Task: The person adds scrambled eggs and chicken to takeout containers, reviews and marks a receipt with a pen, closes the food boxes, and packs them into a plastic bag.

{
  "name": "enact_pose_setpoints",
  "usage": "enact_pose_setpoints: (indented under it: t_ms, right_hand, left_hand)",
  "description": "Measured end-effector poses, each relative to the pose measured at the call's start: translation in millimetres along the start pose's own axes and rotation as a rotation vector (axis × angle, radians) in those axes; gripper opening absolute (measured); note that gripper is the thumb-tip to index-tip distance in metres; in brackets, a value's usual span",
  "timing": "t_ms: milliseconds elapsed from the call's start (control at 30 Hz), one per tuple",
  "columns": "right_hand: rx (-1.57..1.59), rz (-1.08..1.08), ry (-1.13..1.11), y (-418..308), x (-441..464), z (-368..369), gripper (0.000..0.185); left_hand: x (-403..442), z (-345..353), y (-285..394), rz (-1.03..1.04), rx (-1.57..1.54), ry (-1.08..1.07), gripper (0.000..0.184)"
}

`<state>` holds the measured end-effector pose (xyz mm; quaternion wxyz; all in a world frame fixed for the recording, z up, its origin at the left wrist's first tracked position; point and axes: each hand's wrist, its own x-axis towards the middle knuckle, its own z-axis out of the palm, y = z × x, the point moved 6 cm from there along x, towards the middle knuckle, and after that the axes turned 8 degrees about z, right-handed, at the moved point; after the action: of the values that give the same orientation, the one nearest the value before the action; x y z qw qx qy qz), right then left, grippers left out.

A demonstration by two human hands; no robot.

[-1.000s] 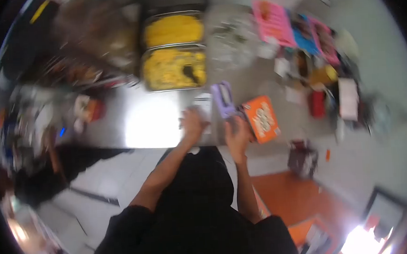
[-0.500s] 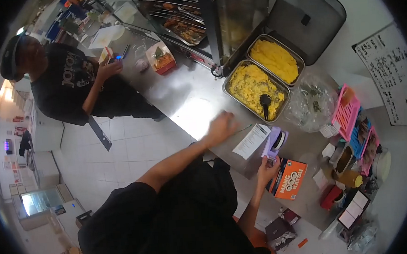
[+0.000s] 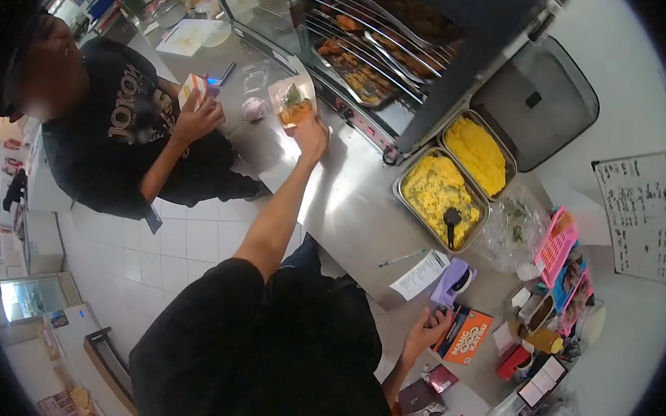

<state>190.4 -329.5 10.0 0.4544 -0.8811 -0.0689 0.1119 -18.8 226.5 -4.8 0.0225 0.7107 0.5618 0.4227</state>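
Note:
My left hand [image 3: 312, 138] reaches across the steel counter and grips the near edge of an open paper food box [image 3: 294, 103]. Orange-brown food and a green leaf show inside the box. Down at the right, my right hand [image 3: 424, 332] has its fingers curled beside the cutter end of a purple tape dispenser [image 3: 452, 283], over the edge of an orange-and-black printed box [image 3: 467, 335]. Whatever is between those fingers is too small to make out. A printed paper slip [image 3: 419, 275] lies next to the dispenser, with a thin pen [image 3: 403, 258] just above it.
Across the counter [image 3: 334, 231], a co-worker [image 3: 133, 121] holds a small carton and a phone-like device. A glass food warmer [image 3: 384, 45] stands at the back. Two steel trays of yellow food [image 3: 439, 190], a plastic bag [image 3: 511, 227] and pink baskets [image 3: 556, 248] line the right side.
My left hand has moved from above the paper slip to the food box and taken hold of its edge. My right hand has drawn slightly back from the tape dispenser. The view has shifted.

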Motion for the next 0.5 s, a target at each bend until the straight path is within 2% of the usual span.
enact_pose_setpoints:
  t_ms: [67,200,300,333,400,433,500]
  right_hand:
    - [-0.01,-0.005,-0.011,-27.4,-5.5,13.7,0.061]
    - [0.022,0.0,-0.131,-89.2,-13.8,73.4,0.046]
    - [0.065,-0.049,-0.273,-113.6,-17.0,158.9,0.038]
    - [-0.028,-0.131,-0.359,-133.6,-25.4,191.8,0.038]
    - [0.144,-0.208,-0.526,-169.9,-43.3,266.0,0.04]
    - [-0.075,-0.52,-0.485,-195.3,-48.1,296.9,0.046]
    - [0.022,-0.666,-0.518,-248.6,-55.2,350.5,0.056]
  left_hand:
    - [-17.8,-17.2,-8.1,-0.136,0.019,-0.245,0.016]
    - [-65.8,-82.9,-19.1,0.02,-0.295,-0.348,0.017]
    - [-98.3,-119.6,-47.2,-0.146,-0.431,-0.57,0.022]
    - [-110.5,-124.6,-59.3,-0.205,-0.47,-0.669,0.026]
    - [-123.2,-134.8,-68.9,-0.278,-0.537,-0.705,0.029]
    - [-128.7,-139.3,-74.8,-0.346,-0.589,-0.727,0.033]
    - [-144.6,-130.1,-90.6,-0.375,-0.687,-0.705,0.029]
